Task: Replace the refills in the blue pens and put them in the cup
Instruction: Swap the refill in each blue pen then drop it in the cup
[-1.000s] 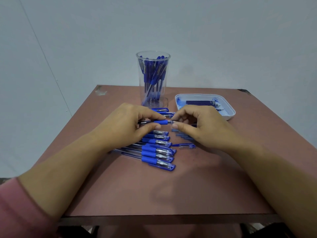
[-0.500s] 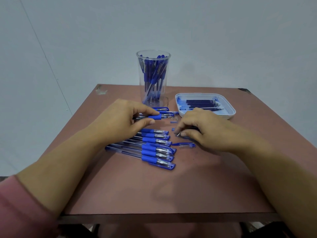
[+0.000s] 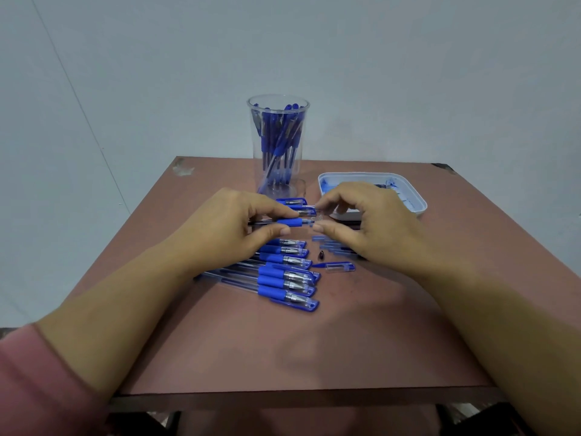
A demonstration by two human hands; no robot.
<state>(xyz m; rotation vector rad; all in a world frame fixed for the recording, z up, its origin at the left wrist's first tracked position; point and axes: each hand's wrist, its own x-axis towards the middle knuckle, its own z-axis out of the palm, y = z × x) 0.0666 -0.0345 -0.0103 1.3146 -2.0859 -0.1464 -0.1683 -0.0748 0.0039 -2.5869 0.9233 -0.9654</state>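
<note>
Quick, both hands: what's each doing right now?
Left hand: grips clear pen with blue rubber grip.
Right hand: appears to pinch that pen's front end.

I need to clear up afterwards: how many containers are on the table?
2. A clear cup of blue pens stands at the far middle of the table; a white tray lies to its right, partly behind the right hand. None seems hidden.

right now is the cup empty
No, the cup stands upright with a bunch of blue pens inside it.
</note>
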